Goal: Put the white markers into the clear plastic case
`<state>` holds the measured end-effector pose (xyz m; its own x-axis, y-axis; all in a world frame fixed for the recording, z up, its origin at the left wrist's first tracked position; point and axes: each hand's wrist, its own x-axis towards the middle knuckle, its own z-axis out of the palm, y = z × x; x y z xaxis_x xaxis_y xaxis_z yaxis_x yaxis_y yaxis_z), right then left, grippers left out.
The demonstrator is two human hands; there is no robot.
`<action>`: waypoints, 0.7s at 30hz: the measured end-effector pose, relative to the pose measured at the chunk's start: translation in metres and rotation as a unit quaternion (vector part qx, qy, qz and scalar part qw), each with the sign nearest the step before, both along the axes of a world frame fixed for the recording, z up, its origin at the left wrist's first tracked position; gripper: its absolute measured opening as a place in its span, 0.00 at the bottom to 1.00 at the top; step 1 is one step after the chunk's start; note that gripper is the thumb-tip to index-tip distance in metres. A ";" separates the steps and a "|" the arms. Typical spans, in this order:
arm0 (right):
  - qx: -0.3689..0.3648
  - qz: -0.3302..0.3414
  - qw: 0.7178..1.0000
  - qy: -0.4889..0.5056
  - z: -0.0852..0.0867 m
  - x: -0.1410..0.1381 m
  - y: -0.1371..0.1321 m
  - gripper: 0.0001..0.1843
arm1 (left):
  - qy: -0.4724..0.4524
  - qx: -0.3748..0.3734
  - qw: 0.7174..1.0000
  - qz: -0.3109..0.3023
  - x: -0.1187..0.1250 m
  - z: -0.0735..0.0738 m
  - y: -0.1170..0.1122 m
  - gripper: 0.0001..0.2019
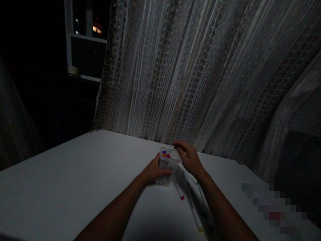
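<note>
A small clear plastic box [167, 167] stands upright on the white table [75, 174], with blue, orange and red marker caps showing at its top. My left hand [154, 171] is wrapped round the box's left side. My right hand [189, 158] hovers at the box's top right corner, fingers curled over the rim; whether it pinches a marker there is unclear. Several white markers [190, 197] lie on the table just right of the box, under my right forearm, one with a pink cap [182, 197] and one with a yellow cap [200, 229].
A patterned lace curtain [200, 73] hangs right behind the table's far edge. A dark window [86, 40] is at the upper left. The room is dim. A blurred patch lies at the lower right.
</note>
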<state>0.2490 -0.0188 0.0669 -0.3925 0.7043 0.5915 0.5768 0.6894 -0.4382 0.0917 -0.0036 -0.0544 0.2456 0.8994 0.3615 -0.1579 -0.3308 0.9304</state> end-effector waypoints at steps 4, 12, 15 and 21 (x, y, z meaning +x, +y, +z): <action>-0.029 -0.128 0.990 -0.057 -0.027 0.025 0.004 0.16 | 0.003 -0.010 1.000 0.008 0.001 0.001 -0.001 0.34; -0.147 -0.205 0.908 -0.335 -0.087 0.027 -0.005 0.12 | -0.001 -0.022 1.000 0.002 0.003 -0.001 -0.001 0.33; -0.145 -0.195 0.903 -0.354 -0.093 0.023 -0.008 0.13 | -0.006 -0.031 0.999 0.001 0.003 -0.002 -0.001 0.35; -0.158 -0.190 0.938 -0.244 -0.087 0.033 -0.004 0.28 | -0.013 -0.034 0.999 -0.003 0.004 0.000 -0.001 0.34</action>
<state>0.2818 -0.0224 -0.0200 -0.2470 0.9582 0.1446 0.9398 0.2732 -0.2051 0.0956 -0.0048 -0.0542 0.2429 0.9202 0.3069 -0.1852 -0.2665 0.9459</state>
